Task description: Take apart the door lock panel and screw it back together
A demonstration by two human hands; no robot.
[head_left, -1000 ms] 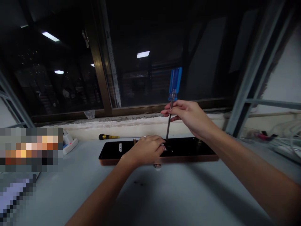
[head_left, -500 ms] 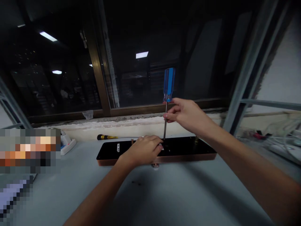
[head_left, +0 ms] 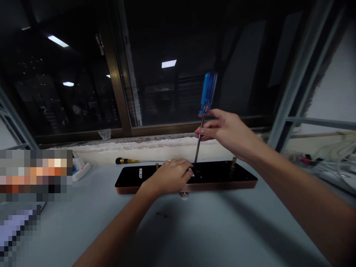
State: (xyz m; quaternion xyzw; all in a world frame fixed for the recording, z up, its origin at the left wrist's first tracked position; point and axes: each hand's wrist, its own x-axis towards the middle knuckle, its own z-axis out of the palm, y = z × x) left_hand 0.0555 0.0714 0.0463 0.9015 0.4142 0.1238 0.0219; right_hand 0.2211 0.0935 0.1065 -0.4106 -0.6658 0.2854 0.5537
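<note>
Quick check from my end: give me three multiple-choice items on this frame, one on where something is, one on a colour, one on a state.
1. Where does the black-and-yellow screwdriver lie?
A. behind the black panel, near the sill
B. on the panel
C. in the left hand

2. What colour is the handle of the upright screwdriver?
A. red
B. blue
C. green

3. How does the right hand hold it?
A. fist on the handle
B. fingers pinching the shaft
C. not touching

Key: 1 A, it lies on the table beyond the panel's far edge. 2 B, translucent blue. 3 B, fingertips close on the metal shaft below the handle, while the left hand rests on the panel.
</note>
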